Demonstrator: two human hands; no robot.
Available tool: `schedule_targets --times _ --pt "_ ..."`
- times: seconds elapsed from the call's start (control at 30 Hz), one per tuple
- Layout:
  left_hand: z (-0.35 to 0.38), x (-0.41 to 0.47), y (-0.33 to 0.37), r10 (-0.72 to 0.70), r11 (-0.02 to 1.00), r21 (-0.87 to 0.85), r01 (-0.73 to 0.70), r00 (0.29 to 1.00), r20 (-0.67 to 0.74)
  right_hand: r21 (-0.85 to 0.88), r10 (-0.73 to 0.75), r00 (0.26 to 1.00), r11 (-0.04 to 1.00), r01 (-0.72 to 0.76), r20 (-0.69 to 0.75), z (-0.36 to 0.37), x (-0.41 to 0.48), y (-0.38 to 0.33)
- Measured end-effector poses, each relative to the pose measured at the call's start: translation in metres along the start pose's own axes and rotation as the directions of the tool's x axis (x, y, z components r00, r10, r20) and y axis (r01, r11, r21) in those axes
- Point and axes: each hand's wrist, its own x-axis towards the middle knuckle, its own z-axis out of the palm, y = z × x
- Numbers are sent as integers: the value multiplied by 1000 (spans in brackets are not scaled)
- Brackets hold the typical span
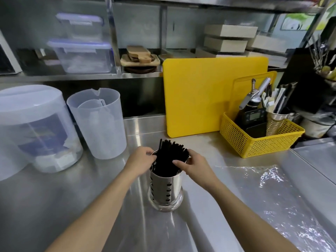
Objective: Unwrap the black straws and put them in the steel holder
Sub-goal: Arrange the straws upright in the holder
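A bundle of black straws [170, 157] stands in the perforated steel holder [165, 190] in the middle of the steel counter, leaning toward the back. My left hand [141, 160] touches the bundle from the left at the holder's rim. My right hand [192, 163] presses against the straws from the right, thumb across their front. The lower ends of the straws are hidden inside the holder. Clear plastic wrap [272, 180] lies crumpled and flat on the counter to the right.
A yellow cutting board [198, 99] leans at the back. A yellow basket [261, 140] with tools and a second steel cup stands back right. Two translucent plastic containers [98, 122] [34, 128] sit at the left. Shelves with boxes run behind.
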Motion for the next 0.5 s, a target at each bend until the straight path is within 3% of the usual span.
schedule_targets --times 0.3,0.5 --pt "-7 -9 -14 12 998 54 -14 999 41 -1 -68 994 998 68 84 -3 22 7" --pt "-16 -6 -27 12 996 -90 -2 993 119 71 -106 989 993 99 102 -3 36 6"
